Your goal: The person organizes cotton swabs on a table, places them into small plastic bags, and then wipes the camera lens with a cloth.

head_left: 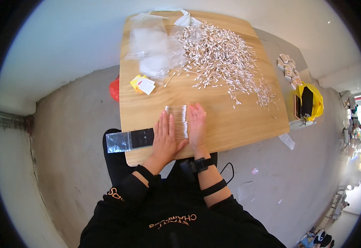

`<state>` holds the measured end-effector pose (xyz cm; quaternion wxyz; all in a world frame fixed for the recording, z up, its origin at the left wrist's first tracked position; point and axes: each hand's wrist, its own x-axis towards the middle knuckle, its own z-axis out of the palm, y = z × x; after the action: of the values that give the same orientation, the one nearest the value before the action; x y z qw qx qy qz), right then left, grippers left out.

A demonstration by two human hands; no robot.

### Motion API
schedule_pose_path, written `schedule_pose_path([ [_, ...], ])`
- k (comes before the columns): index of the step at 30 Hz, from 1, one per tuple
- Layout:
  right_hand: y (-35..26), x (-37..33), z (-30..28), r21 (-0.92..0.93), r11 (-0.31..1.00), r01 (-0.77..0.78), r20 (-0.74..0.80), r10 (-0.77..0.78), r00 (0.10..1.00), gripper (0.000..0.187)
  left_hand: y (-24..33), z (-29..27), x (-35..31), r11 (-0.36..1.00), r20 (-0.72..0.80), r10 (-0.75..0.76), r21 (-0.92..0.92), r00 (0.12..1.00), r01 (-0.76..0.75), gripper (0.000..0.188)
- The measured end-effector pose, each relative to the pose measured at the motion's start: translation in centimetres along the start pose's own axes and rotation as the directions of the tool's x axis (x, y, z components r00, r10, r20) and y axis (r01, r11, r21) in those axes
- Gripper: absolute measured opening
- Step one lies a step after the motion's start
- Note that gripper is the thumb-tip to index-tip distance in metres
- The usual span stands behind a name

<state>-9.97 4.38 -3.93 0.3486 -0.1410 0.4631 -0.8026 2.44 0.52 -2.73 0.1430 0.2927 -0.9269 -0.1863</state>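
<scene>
A row of cotton swabs (179, 115) lies side by side on the wooden table (230, 128), near its front edge. My left hand (165, 138) lies flat with fingers stretched out, over the left ends of the swabs. On the row's right side, my right hand (197, 124) stands on edge with straight fingers along the cotton tips. Neither hand grips anything. Left of my left hand is a dark strip with a clear plastic bag end (120, 141), reaching past the table edge. Farther back lies a large heap of loose cotton swabs (221, 56).
Clear plastic bags (149, 43) lie at the back left, with yellow and white cards (143, 84) in front of them. Stacked small packs (289, 68) and a yellow bag (317, 101) sit beyond the table's right side. A red bag (114, 89) shows at its left edge.
</scene>
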Motion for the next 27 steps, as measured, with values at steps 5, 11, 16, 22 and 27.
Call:
schedule_pose_path([
  [5, -1.2, -1.2, -0.2, -0.102, 0.992, 0.076, -0.117, -0.088, 0.989, 0.063, 0.8, -2.5, -0.6, 0.997, 0.113, -0.079, -0.015, 0.990, 0.081, 0.125],
  [11, 1.2, -1.0, 0.8, -0.250, 0.959, 0.134, -0.014, -0.142, 0.990, 0.060, 0.7, -1.9, -0.3, 0.998, 0.188, 0.028, 0.049, 0.982, -0.038, 0.135],
  [16, -0.8, -1.4, 0.9, 0.017, 1.000, -0.004, -0.147, 0.007, 0.989, 0.056, 0.0, -2.0, -1.0, 0.990, 0.114, 0.067, -0.133, 0.991, -0.052, 0.133],
  [22, -3.0, -2.3, -0.8, 0.001, 0.999, -0.039, -0.300, 0.038, 0.953, 0.064, -2.7, -3.5, -1.7, 0.998, 0.059, -0.067, 0.004, 0.996, 0.067, 0.119],
  [27, -2.3, -3.0, -0.8, 0.042, 0.997, -0.066, -0.312, 0.076, 0.947, 0.071, -3.5, -2.9, -1.8, 0.997, 0.004, -0.072, 0.004, 0.997, 0.072, 0.105],
])
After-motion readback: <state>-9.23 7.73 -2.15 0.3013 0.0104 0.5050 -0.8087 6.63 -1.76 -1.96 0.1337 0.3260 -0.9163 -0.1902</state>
